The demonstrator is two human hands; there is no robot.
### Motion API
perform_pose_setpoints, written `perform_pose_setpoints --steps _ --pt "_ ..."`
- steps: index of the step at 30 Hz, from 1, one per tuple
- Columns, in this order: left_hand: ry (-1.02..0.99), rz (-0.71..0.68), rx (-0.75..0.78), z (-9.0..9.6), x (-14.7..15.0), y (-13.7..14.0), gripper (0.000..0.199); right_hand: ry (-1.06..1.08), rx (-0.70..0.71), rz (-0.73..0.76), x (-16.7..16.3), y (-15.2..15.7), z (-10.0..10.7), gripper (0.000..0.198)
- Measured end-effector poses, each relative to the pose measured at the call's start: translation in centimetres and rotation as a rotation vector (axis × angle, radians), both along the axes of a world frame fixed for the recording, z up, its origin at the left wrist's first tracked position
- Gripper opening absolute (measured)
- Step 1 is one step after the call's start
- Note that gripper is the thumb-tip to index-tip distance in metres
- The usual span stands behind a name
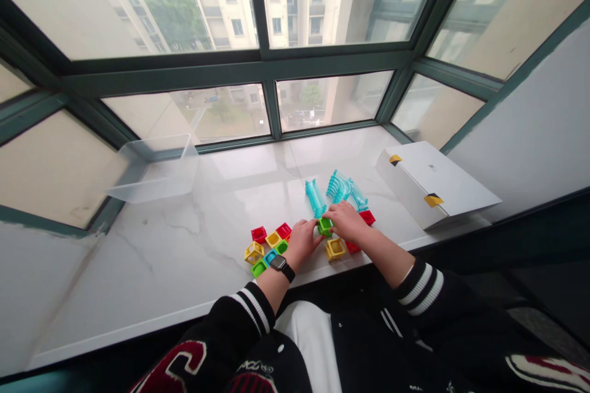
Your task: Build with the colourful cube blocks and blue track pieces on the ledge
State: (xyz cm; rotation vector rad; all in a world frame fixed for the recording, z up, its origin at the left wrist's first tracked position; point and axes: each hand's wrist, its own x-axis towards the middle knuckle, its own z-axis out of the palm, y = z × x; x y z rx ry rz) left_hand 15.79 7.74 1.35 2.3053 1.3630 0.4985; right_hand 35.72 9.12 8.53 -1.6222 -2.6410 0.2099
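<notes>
A small green toy block (325, 226) with a hollow middle sits between my two hands. My left hand (302, 241), with a watch on its wrist, grips its left side with the fingertips. From the right, the fingers of my right hand (345, 220) close on the same block. Just in front of it stands a yellow cube block (335, 250) with a round opening. Translucent blue track pieces (315, 198) lie behind my hands. Near my left wrist are several red, yellow, green and blue blocks, among them a yellow frame cube (254, 252). A red block (367, 217) shows beside my right forearm.
On the left of the white marble sill (184, 258) stands a clear plastic bin (157, 190). A white box (437, 181) with yellow-and-black tape pieces is at the right. Windows border the sill at the back; its front edge runs near my lap.
</notes>
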Motion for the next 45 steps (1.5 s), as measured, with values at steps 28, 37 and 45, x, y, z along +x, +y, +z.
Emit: perform_pose_setpoints --steps 28,37,45 --pt "-0.101 -0.067 0.119 1.9 -2.2 -0.8 0.052 0.052 0.011 -0.056 0.4 -0.8 -1.0 0.04" --pt "-0.323 0.318 0.283 2.6 -15.1 -5.2 0.031 0.165 0.067 -0.065 0.1 -1.5 0.0 0.046" --pt "-0.347 0.586 0.23 -0.1 -21.7 -11.5 0.023 0.512 0.1 0.146 -6.5 -4.5 1.5 0.031"
